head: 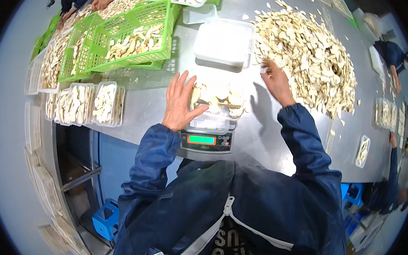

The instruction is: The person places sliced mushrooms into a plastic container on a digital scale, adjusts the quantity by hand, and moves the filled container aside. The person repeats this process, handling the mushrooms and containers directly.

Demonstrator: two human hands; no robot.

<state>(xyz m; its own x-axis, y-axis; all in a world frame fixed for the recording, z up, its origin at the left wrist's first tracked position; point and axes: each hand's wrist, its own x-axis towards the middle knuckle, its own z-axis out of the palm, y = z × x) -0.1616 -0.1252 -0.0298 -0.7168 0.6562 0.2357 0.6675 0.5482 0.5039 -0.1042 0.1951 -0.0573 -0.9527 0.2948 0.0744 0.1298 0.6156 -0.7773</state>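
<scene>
My left hand is spread, its thumb reaching to the left edge of a clear plastic box on a digital scale with a lit green display. Pale dried slices, like sliced mushroom, lie in and around that box; glare hides some of its outline. My right hand hovers at the left side of a big heap of the same slices. Its fingers are curled around something small and whitish, perhaps a slice. A stack of white-looking plastic containers stands beyond the scale, between the hands.
Green plastic baskets with slices stand at the left. Filled clear boxes line the near left table edge. A single filled box lies at the right. Co-workers are at the upper left and far right. A blue stool is below the table.
</scene>
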